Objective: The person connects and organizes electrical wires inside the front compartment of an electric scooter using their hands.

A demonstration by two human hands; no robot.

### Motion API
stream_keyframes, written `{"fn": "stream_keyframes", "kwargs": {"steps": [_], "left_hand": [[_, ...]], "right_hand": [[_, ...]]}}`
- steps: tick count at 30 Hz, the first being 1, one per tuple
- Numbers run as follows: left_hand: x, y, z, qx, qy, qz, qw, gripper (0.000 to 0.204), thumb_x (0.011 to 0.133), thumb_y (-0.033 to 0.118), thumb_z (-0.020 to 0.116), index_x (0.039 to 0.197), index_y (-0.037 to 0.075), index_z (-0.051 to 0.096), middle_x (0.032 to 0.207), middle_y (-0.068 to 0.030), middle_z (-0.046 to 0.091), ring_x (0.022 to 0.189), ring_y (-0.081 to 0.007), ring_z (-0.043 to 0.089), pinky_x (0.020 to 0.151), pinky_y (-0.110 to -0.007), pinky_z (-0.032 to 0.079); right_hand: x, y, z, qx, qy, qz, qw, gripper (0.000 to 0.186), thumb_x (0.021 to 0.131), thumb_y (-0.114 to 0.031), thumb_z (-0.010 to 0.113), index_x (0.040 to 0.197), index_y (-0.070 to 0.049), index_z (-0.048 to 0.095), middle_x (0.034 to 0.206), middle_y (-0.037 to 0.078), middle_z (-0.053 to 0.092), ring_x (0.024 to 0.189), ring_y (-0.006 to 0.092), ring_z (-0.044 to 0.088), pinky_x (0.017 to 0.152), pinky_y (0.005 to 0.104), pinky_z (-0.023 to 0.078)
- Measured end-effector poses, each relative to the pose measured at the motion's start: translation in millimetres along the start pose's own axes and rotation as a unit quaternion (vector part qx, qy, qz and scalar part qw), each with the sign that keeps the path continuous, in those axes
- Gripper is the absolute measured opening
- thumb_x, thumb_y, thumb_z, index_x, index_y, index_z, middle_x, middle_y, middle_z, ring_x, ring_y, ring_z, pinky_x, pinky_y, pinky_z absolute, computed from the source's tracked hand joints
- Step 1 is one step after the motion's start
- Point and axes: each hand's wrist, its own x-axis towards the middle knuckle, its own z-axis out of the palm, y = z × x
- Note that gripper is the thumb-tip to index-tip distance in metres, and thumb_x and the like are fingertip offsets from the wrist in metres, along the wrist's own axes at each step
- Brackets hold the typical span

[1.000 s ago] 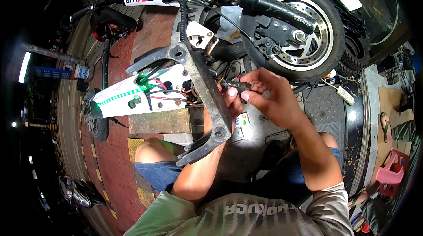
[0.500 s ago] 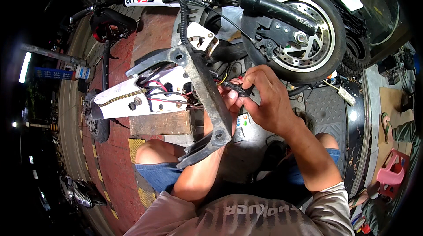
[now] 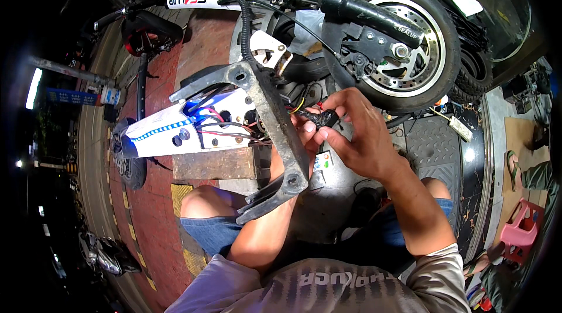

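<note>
Just right of the frame's centre, the black wired part [image 3: 321, 119] sat pinched by the left hand [image 3: 311, 136], long axis roughly sideways; the right hand [image 3: 366, 137] bracketed its right end, contact unclear.

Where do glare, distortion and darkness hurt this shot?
Head view: black corners, and the road at far left bows; head view: glare spot on the glossy dark floor strip; head view: blue glow tints the white frame near its light strip; head view: fine detail on the black part is unclear.
</note>
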Motion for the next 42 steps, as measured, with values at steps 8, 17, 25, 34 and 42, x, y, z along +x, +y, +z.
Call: {"fn": "stream_keyframes", "kwargs": {"steps": [8, 17, 25, 34, 42], "left_hand": [[0, 2, 2, -0.001, 0.005, -0.005, 1.0, 0.026, 0.093, -0.008, 0.071, 0.111, 0.01, 0.067, 0.108, -0.0058, 0.069, 0.097, -0.0193, 0.069, 0.079, -0.03, 0.061], [1, 4, -7, 0.023, -0.045, -0.023, 0.998, 0.027, 0.091, -0.002, 0.073, 0.117, 0.006, 0.069, 0.115, -0.0037, 0.071, 0.11, -0.019, 0.068, 0.098, -0.035, 0.055], [-4, 8, 2, 0.025, 0.014, -0.024, 0.999, 0.023, 0.09, -0.002, 0.077, 0.107, 0.006, 0.064, 0.1, -0.0052, 0.064, 0.092, -0.0195, 0.068, 0.083, -0.034, 0.061], [0, 9, -1, 0.018, -0.009, -0.041, 0.999, 0.024, 0.092, -0.005, 0.074, 0.112, 0.004, 0.065, 0.119, -0.0118, 0.068, 0.102, -0.0246, 0.071, 0.09, -0.04, 0.064], [-3, 6, 8, 0.086, 0.013, 0.0, 0.996, 0.027, 0.092, 0.001, 0.077, 0.113, 0.003, 0.059, 0.121, -0.0123, 0.067, 0.105, -0.0207, 0.069, 0.092, -0.033, 0.062]], "right_hand": [[1, 0, 6, -0.016, 0.022, -0.033, 0.999, 0.04, 0.076, -0.003, 0.076, 0.113, -0.005, 0.06, 0.105, 0.013, 0.061, 0.097, 0.0365, 0.063, 0.081, 0.0452, 0.053], [0, 2, 13, -0.019, 0.046, -0.022, 0.999, 0.036, 0.075, -0.001, 0.075, 0.108, -0.006, 0.062, 0.098, 0.012, 0.06, 0.091, 0.0347, 0.063, 0.075, 0.0449, 0.053], [2, 2, 12, 0.005, 0.057, -0.018, 0.998, 0.032, 0.075, -0.002, 0.078, 0.105, -0.006, 0.068, 0.094, 0.011, 0.063, 0.082, 0.0328, 0.068, 0.069, 0.0403, 0.057], [2, 0, -4, 0.025, 0.006, 0.014, 1.0, 0.032, 0.078, -0.005, 0.079, 0.109, -0.008, 0.074, 0.096, 0.01, 0.065, 0.081, 0.0329, 0.068, 0.074, 0.0411, 0.056], [2, -15, 3, -0.041, 0.091, 0.019, 0.995, 0.023, 0.077, -0.007, 0.078, 0.099, -0.01, 0.071, 0.093, 0.008, 0.062, 0.081, 0.031, 0.067, 0.073, 0.043, 0.055]]}}
